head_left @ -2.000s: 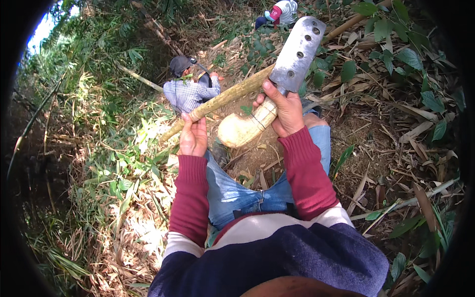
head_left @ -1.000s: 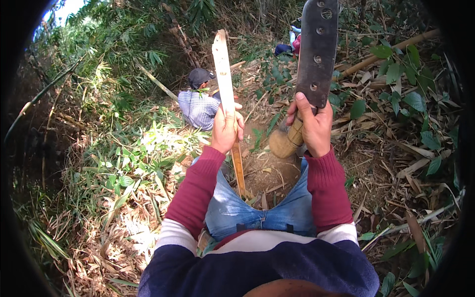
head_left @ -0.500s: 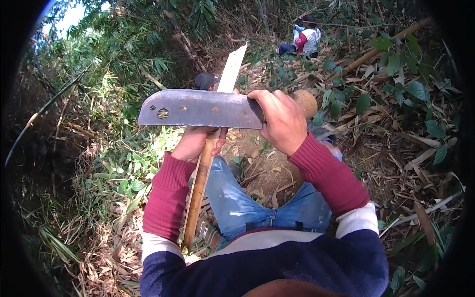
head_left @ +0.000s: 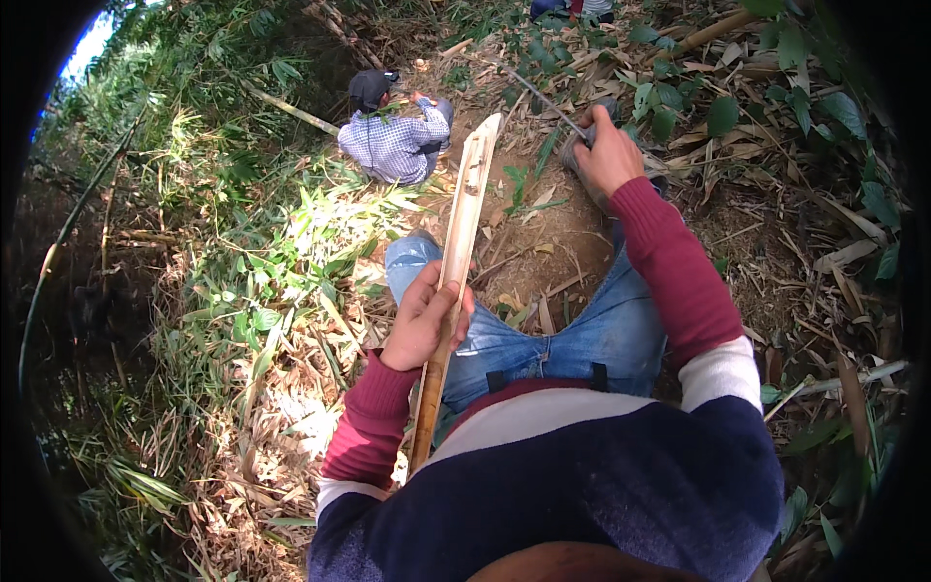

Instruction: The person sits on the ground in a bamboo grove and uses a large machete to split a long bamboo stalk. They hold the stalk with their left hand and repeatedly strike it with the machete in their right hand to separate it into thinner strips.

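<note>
My left hand (head_left: 427, 315) is closed round a long split length of bamboo (head_left: 464, 209), its thumb pressed on the pale hollow inner face. The strip stands slanted, its cut upper end pointing away from me and its brown lower end beside my torso. Out to the right, my right hand (head_left: 606, 155) grips the handle of a big knife (head_left: 538, 95). Its blade now shows nearly edge-on as a thin dark line, running up and left from the fist, apart from the bamboo. The handle is mostly hidden by my fingers.
A person in a checked shirt (head_left: 393, 145) and dark cap sits ahead to the left; another person (head_left: 572, 8) is partly visible at the top edge. A bamboo pole (head_left: 291, 109) lies behind the first. Dry leaves (head_left: 766, 233) and green plants (head_left: 262, 281) surround my bent legs.
The knife has gone from lying across the bamboo to the far right, turning edge-on. The bamboo has shifted right and turned its hollow face up. My view has tilted down, revealing the checked-shirt person.
</note>
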Motion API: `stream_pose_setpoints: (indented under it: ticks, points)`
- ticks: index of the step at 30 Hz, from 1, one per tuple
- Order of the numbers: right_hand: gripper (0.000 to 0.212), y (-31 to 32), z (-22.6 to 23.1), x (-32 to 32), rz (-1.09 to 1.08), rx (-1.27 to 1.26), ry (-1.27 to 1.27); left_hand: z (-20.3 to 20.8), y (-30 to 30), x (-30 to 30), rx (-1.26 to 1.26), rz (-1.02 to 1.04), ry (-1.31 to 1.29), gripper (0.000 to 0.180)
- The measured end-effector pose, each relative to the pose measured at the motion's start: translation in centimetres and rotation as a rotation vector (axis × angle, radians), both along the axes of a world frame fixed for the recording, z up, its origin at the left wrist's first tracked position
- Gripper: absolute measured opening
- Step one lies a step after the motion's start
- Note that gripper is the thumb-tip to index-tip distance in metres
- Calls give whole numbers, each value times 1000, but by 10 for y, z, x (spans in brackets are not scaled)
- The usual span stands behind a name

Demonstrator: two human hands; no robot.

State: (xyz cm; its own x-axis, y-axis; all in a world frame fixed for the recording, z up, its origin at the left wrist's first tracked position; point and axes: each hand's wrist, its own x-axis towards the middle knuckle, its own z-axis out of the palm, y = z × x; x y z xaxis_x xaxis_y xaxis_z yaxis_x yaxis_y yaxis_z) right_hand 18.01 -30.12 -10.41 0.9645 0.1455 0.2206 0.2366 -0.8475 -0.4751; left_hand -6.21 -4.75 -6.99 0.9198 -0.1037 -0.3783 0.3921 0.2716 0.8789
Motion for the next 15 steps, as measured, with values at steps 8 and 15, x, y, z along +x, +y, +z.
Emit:
stream_pose_setpoints:
  ticks: [8,15]
  points:
    - [27,13,44,-96,246,1189,980,-19,14,46,280,242,-153,38]
    - [21,26,31,-137,359,1144,1157,-16,20,65,249,342,-185,48]
